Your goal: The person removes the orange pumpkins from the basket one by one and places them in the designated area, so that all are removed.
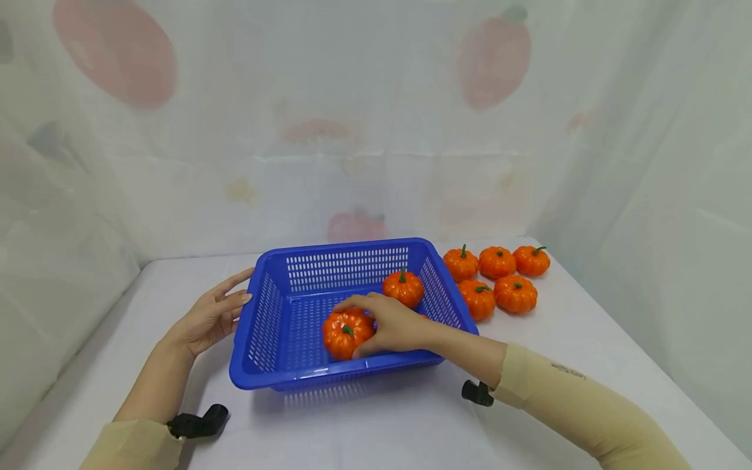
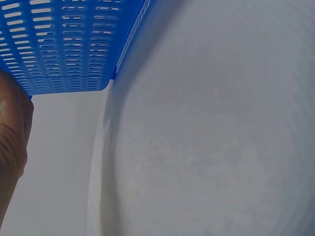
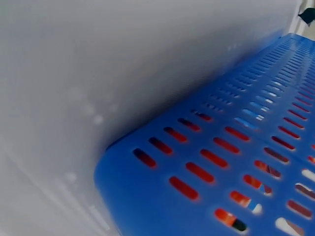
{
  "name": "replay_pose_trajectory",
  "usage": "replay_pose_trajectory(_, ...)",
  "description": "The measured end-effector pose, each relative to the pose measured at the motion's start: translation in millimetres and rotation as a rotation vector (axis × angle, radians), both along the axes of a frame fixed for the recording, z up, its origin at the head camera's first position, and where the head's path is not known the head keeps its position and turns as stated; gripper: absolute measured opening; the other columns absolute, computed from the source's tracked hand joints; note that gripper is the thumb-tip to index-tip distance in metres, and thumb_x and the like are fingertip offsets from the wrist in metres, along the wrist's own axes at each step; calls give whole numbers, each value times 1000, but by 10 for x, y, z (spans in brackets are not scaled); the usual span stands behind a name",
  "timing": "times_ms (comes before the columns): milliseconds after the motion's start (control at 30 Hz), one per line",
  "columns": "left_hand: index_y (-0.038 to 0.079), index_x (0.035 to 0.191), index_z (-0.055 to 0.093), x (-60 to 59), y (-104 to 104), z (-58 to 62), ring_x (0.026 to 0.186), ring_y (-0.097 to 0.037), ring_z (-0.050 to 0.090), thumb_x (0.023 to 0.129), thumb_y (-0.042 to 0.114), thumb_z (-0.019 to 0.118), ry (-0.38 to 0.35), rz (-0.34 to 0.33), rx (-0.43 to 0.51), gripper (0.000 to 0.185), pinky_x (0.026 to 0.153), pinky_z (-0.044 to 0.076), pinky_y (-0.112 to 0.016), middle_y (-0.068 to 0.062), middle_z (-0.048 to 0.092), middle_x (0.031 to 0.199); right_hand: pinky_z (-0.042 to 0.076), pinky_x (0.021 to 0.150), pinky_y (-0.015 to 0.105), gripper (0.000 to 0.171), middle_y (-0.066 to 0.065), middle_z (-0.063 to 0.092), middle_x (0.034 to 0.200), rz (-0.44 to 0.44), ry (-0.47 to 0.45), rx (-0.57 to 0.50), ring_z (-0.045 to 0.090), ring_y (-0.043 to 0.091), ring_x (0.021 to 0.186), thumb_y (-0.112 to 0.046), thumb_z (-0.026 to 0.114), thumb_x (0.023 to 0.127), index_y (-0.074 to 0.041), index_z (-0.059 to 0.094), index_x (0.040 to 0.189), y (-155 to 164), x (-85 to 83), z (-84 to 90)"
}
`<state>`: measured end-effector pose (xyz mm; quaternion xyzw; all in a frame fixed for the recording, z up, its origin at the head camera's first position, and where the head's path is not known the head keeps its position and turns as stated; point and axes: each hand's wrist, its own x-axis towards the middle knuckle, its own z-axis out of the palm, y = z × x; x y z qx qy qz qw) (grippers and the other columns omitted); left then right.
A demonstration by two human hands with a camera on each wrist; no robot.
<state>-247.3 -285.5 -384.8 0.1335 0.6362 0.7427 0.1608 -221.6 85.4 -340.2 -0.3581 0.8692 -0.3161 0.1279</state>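
The right hand (image 1: 390, 324) sits inside the basket (image 1: 281, 375), walled on all sides, open only above. A pumpkin (image 1: 403, 288) lies just beyond its fingers. Bare desk (image 1: 364, 431) lies open near both forearms; five pumpkins (image 1: 498, 277) crowd the desk beyond the basket's right wall.

**What stays out of sight**

A third pumpkin (image 1: 424, 316) peeks out just beyond the right hand (image 1: 392, 324), mostly hidden behind its knuckles. In the left wrist view only a sliver of the left hand (image 2: 12, 142) shows, cut off at the edge. Through the basket (image 3: 206, 196) slots, orange shapes are too blurred to identify.
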Motion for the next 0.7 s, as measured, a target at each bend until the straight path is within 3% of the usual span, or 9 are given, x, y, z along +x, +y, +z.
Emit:
replay_pose_trajectory(167, 14, 160, 6, -6, 8, 0, 94, -11, 74, 105, 9, 41, 3, -1, -11, 65, 78, 62, -28, 5, 71, 114, 49, 107, 52, 69, -2, 55, 143, -12, -18, -57, 52, 22, 131, -31, 83, 79, -33, 51, 140, 34, 55, 86)
replay_pose_trajectory(300, 14, 160, 6, -9, 11, 3, 94, -11, 74, 105, 9, 41, 0, 7, -13, 65, 78, 62, -29, 5, 71, 113, 50, 106, 46, 73, -6, 53, 144, -21, -25, -81, 51, 20, 131, -30, 84, 78, -33, 49, 141, 65, 76, 174)
replay_pose_trajectory(467, 14, 160, 5, 0, 17, 12, 93, -11, 74, 105, 9, 41, -3, 12, -14, 66, 78, 62, -29, 5, 71, 113, 55, 100, 38, 80, -7, 52, 141, -97, -35, -122, 54, 19, 125, -28, 86, 76, -32, 45, 144, 151, 65, 295)
replay_pose_trajectory(700, 14, 160, 5, 16, 24, 25, 94, -10, 74, 105, 10, 42, -10, 22, -19, 67, 78, 62, -28, 5, 71, 114, 58, 96, 38, 78, -4, 52, 139, -221, -90, -235, 54, 24, 126, -27, 86, 76, -32, 44, 142, 387, -11, 441)
